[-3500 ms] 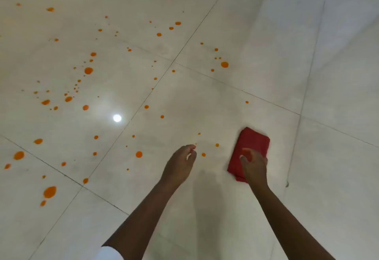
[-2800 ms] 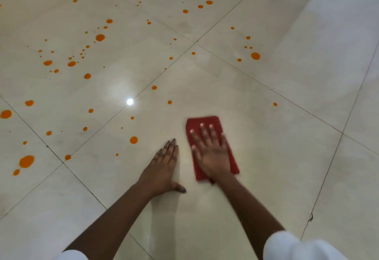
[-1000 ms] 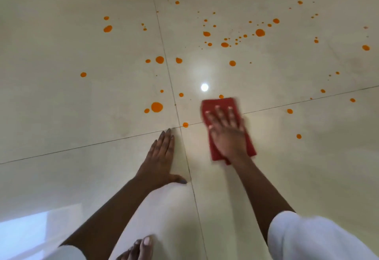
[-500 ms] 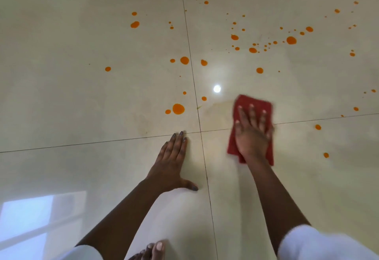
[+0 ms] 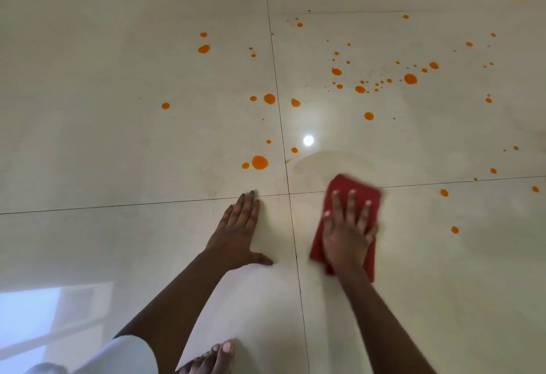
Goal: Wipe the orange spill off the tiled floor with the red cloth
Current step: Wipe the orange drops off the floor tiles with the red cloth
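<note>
While the person crouches over the glossy cream tiled floor [image 5: 118,137], one palm props and the other wipes.

Nearest, at six o'clock, a bare foot [image 5: 212,357] shows. Ahead, the left hand [image 5: 239,232] lies flat, fingers straight, grasping nothing, likely bracing body weight. At its three o'clock the right hand [image 5: 347,235] presses spread fingers onto the folded red cloth [image 5: 354,187], flattening it for full contact. Beyond the cloth, a faint smear [image 5: 325,156] curves at twelve o'clock. The orange spill [image 5: 259,162] dots ten through two o'clock, so most wiping seems left.

Glossy glazed tiled floor [image 5: 118,137]; soft red cloth [image 5: 348,189].
</note>
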Available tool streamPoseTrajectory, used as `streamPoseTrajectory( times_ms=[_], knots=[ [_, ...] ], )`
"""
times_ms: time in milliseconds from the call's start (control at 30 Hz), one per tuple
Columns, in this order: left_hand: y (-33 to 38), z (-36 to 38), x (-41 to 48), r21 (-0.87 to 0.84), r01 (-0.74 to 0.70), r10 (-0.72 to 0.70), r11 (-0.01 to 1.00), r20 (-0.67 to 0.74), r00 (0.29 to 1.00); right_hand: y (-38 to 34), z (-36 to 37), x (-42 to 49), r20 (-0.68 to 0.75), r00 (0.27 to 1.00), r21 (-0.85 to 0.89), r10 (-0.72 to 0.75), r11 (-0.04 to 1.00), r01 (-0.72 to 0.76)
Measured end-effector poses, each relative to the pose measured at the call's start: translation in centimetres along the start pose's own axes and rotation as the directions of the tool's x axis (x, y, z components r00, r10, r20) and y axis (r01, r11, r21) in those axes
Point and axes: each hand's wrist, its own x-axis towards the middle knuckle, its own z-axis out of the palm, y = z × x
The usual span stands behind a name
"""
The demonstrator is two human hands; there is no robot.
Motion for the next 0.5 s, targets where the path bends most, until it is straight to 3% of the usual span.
streamPoseTrajectory(
  times_ms=[67, 133, 167, 200, 300, 367, 500],
  knots=[
    [0.2, -0.2, -0.3, 0.01, 0.022, -0.022, 1.0, 0.02, 1.0, -2.3, 0.8, -2.3, 0.054, 0.967, -0.034, -0.247, 0.968, 0.249],
    [0.3, -0.3, -0.3, -0.005, 0.085, -0.085, 0.996, 0.021, 0.996, -3.7, 0.4, 0.5, 0.142, 0.858, -0.087, -0.494, 0.857, 0.508],
    [0.0, -0.3, -0.4, -0.026, 0.136, -0.136, 0.99, 0.012, 0.991, -3.7, 0.0, 2.3, 0.184, 0.844, -0.085, -0.504, 0.847, 0.525],
    [-0.4, -0.4, -0.3, -0.045, 0.178, -0.178, 0.983, 0.007, 0.984, -3.1, -0.4, 4.0, 0.199, 0.876, -0.076, -0.44, 0.884, 0.462],
    [-1.7, -0.8, -0.7, 0.0, 0.184, -0.184, 0.983, 0.026, 0.983, -1.0, -0.3, 3.0, 0.106, 0.984, -0.019, -0.146, 0.989, 0.149],
    [-2.1, -1.1, -0.6, 0.056, 0.156, -0.16, 0.986, 0.066, 0.985, -1.3, 0.1, -0.3, 0.114, 0.974, -0.038, -0.194, 0.979, 0.199],
    [-1.6, -2.7, 0.6, 0.161, 0.17, -0.202, 0.972, 0.208, 0.957, -3.4, -1.1, 2.2, 0.293, 0.867, 0.002, -0.404, 0.907, 0.422]
  ],
)
